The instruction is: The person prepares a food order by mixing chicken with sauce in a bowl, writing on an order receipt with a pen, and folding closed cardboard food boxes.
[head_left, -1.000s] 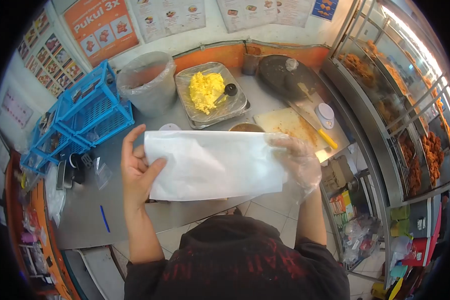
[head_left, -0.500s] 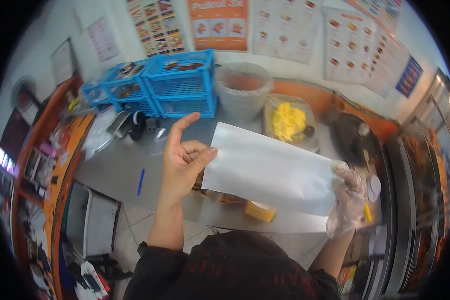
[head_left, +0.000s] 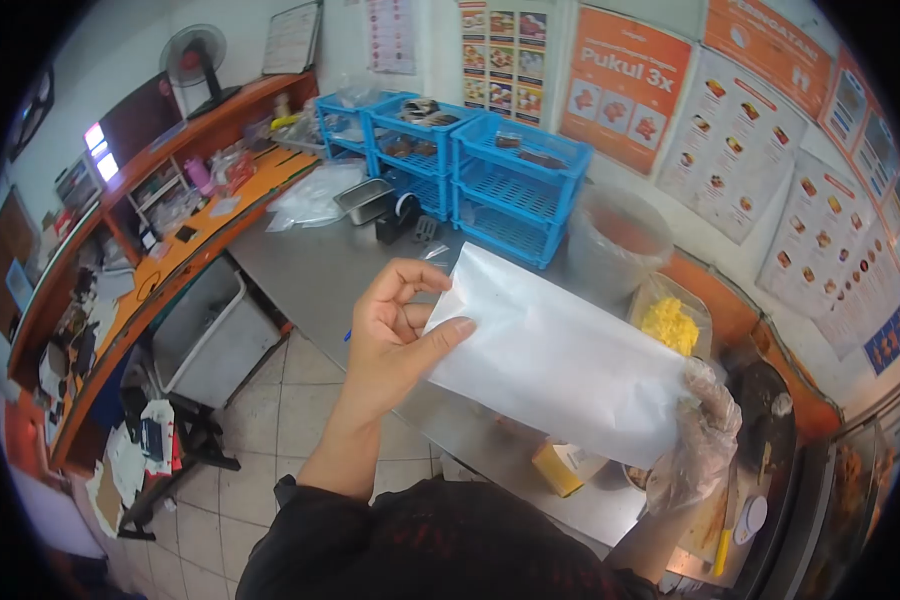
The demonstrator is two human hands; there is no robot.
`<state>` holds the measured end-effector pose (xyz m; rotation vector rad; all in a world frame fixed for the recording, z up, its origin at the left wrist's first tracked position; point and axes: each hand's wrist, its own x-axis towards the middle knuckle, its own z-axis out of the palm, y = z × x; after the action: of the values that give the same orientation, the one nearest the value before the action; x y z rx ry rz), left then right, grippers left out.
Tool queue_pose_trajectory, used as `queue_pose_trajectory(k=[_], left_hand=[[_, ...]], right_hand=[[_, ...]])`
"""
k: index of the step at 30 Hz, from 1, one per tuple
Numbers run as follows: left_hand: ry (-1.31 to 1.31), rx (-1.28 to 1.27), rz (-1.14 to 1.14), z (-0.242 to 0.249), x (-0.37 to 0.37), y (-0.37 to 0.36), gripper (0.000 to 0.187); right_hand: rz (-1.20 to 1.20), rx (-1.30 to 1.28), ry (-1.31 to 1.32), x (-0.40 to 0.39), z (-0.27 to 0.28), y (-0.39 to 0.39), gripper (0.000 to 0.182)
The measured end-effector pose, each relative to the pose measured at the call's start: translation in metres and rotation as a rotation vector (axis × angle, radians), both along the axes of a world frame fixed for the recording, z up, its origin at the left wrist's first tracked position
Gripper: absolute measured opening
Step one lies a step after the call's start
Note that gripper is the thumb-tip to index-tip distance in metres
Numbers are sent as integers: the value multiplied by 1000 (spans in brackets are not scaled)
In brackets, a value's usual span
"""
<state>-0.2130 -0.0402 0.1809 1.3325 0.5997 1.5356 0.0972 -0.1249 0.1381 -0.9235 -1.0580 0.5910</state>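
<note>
1. The step in hand is judged to be handling of the white paper (head_left: pixel 560 350), held aslant by both ends above the steel counter (head_left: pixel 305 290); whether it is a single sheet or a flat bag cannot be told.
2. Its left edge is pinched between the thumb and fingers of the bare left hand (head_left: pixel 395 325).
3. Its right end is gripped by the plastic-gloved right hand (head_left: pixel 698 450), fingers curled; the thumb's place cannot be told.
4. For any next move, an even, light grip would be called for, clear of the yellow carton (head_left: pixel 558 472) below.
</note>
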Motion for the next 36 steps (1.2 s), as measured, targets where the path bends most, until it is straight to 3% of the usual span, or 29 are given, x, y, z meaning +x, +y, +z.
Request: queue_pose_trajectory(k=[7, 10, 13, 21, 28, 34, 36], left_hand=[[-50, 41, 49, 2, -9, -7, 36], [-43, 60, 107, 7, -7, -12, 33], [-11, 164, 167, 7, -6, -11, 31], [-20, 5, 89, 1, -15, -14, 8], [-16, 10, 149, -2, -11, -12, 12], [69, -4, 177, -4, -13, -10, 15], [57, -2, 167, -4, -13, -9, 16]], right_hand=[[-64, -12, -41, -19, 5, 4, 29], [25, -3, -39, -17, 5, 5, 29], [-3, 30, 77, -23, 8, 5, 32], [39, 20, -49, -12, 6, 2, 33], [36, -31, -56, -13, 4, 0, 28], [27, 2, 144, -29, 10, 2, 29], [41, 2, 35, -19, 8, 4, 27]])
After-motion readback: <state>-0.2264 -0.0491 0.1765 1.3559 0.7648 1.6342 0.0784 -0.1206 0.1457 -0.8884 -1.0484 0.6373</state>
